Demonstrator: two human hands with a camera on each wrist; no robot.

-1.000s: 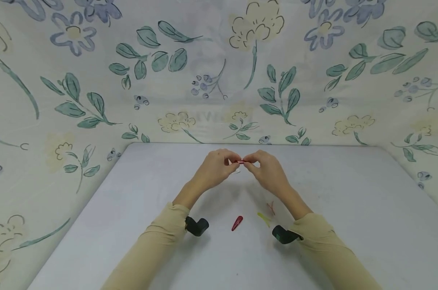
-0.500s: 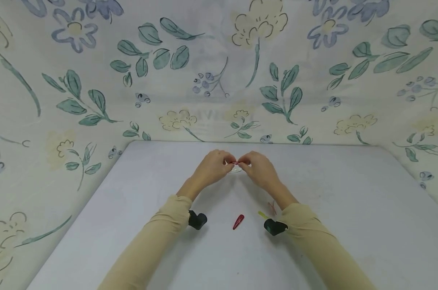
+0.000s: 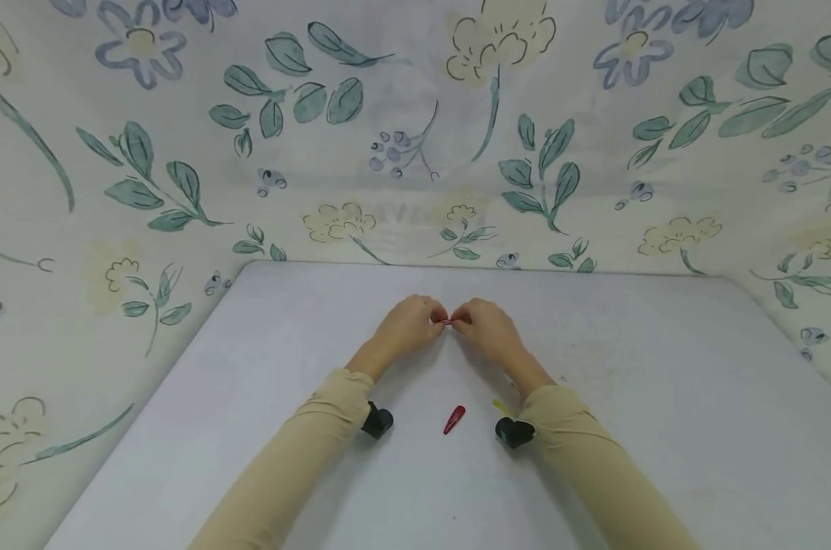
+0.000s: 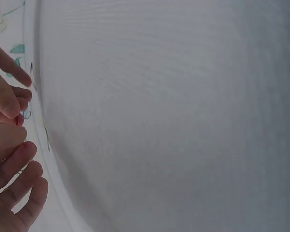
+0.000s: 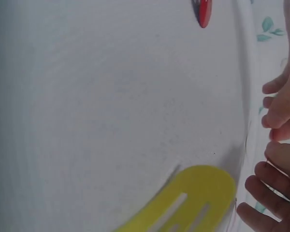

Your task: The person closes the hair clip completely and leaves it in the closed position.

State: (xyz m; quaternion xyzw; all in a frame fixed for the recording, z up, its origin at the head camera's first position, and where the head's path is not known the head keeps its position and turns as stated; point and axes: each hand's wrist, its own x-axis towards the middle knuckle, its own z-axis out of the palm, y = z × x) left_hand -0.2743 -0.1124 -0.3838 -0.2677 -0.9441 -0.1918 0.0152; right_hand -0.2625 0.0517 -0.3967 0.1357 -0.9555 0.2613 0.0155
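A small red snap hair clip (image 3: 447, 322) is pinched between my two hands above the far middle of the table. My left hand (image 3: 410, 327) holds its left end with thumb and fingertips. From the other side my right hand (image 3: 486, 327) pinches the right end. The hands nearly touch, and their fingers cover most of the clip. In the left wrist view only a speck of red shows between the thumbs. A second red snap hair clip (image 3: 454, 419) lies on the table between the forearms.
A yellow flat piece with slots (image 5: 208, 186) lies near the right wrist, partly hidden by the black wrist camera (image 3: 515, 432) in the head view. The white table (image 3: 663, 397) ends at a flower-patterned cloth (image 3: 415, 191) behind and at the sides.
Both hands have come lower and nearer with the hair clip between them. The clear round-edged thing glimpsed beneath them is now out of sight. The right forearm now covers most of the pink Y-shaped piece.
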